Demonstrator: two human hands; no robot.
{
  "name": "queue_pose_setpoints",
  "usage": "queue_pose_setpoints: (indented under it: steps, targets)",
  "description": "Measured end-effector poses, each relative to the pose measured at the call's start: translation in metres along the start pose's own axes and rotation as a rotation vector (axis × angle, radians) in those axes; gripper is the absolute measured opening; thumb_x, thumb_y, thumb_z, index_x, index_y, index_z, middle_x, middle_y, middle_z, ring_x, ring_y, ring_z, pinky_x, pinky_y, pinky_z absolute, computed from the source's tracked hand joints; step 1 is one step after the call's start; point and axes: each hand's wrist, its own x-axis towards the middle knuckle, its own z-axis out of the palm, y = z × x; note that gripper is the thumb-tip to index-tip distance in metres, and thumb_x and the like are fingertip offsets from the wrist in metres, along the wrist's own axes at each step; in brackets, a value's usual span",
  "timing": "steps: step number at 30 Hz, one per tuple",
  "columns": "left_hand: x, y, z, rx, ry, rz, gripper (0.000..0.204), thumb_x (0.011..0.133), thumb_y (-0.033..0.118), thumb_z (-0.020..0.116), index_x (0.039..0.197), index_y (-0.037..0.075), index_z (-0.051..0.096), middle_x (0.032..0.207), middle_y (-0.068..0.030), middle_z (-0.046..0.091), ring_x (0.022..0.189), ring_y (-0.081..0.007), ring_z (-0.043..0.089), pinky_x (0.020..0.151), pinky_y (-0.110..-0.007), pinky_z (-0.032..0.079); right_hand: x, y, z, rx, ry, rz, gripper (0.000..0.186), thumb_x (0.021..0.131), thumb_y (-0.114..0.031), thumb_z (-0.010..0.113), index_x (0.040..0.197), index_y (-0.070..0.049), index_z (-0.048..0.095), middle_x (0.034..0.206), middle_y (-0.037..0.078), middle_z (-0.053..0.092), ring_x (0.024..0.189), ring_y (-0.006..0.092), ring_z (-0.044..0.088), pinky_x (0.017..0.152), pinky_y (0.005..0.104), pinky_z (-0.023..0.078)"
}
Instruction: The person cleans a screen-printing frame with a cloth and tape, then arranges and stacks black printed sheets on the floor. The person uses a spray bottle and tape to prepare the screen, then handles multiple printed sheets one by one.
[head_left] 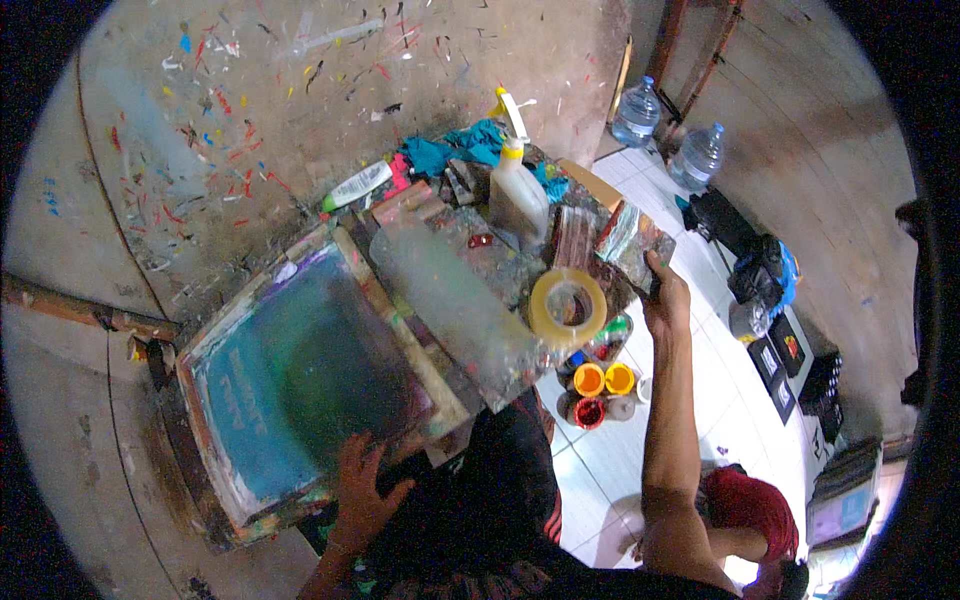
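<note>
left hand [365, 490] flat, fingers spread, pressing near edge of wooden printing screen frame [300, 375] on paint-flecked table [200, 150] | right hand [665, 300] stretched out, fingers closed on paint-smeared card [630, 240] | tape roll [567, 305] just left of right hand | paint jars [600, 385] below | spray bottle [518, 190] behind
</note>
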Motion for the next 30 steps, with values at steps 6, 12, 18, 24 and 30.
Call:
queue_pose_setpoints:
  steps: [6, 12, 18, 24, 30]
  targets:
    - [0.029, 0.020, 0.001, 0.085, -0.225, -0.103, 0.079, 0.077, 0.045, 0.077, 0.136, 0.003, 0.046, 0.136, -0.0239, 0.041, 0.128, -0.0443, 0.036, 0.108, -0.058, 0.028, 0.094, 0.041, -0.022, -0.449, -0.040, 0.043, 0.030, 0.088, -0.018, 0.073, 0.105, 0.007, 0.067, 0.091, 0.008, 0.069, 0.074, 0.0123, 0.062, 0.069, 0.0290, 0.052]
    - [0.057, 0.037, -0.015, -0.047, -0.189, -0.184, 0.069, 0.081, 0.039, 0.074, 0.132, 0.002, 0.048, 0.135, -0.0238, 0.043, 0.126, -0.0441, 0.038, 0.108, -0.057, 0.029, 0.105, 0.046, -0.009, -0.819, -0.080, -0.088, 0.035, 0.083, -0.025, 0.075, 0.102, 0.003, 0.067, 0.087, 0.007, 0.069, 0.072, 0.0120, 0.059, 0.067, 0.0290, 0.049]
    - [0.083, 0.074, -0.049, -0.082, -0.272, -0.279, 0.056, 0.084, 0.028, 0.072, 0.128, 0.001, 0.051, 0.132, -0.0246, 0.047, 0.124, -0.0441, 0.041, 0.106, -0.056, 0.032, 0.113, 0.018, 0.011, -1.077, -0.066, 0.092, 0.054, 0.070, -0.037, 0.084, 0.100, 0.003, 0.064, 0.088, 0.012, 0.069, 0.076, 0.0208, 0.064, 0.069, 0.0339, 0.051]
    - [0.085, 0.122, -0.071, -0.179, -0.274, -0.324, 0.052, 0.089, 0.028, 0.068, 0.130, 0.001, 0.051, 0.132, -0.0247, 0.050, 0.122, -0.0439, 0.047, 0.105, -0.053, 0.036, 0.115, 0.038, 0.030, -1.136, 0.095, 0.108, 0.082, 0.060, -0.040, 0.091, 0.115, 0.007, 0.052, 0.106, 0.023, 0.065, 0.095, 0.0332, 0.064, 0.084, 0.0427, 0.052]
    - [0.077, 0.162, -0.084, -0.208, -0.245, -0.547, 0.051, 0.091, 0.034, 0.066, 0.128, 0.000, 0.055, 0.128, -0.0234, 0.057, 0.122, -0.0412, 0.051, 0.106, -0.051, 0.038, 0.126, 0.056, 0.022, -0.771, -0.049, 0.026, 0.073, 0.061, -0.034, 0.091, 0.113, 0.006, 0.059, 0.105, 0.019, 0.068, 0.091, 0.0306, 0.067, 0.080, 0.0376, 0.053]
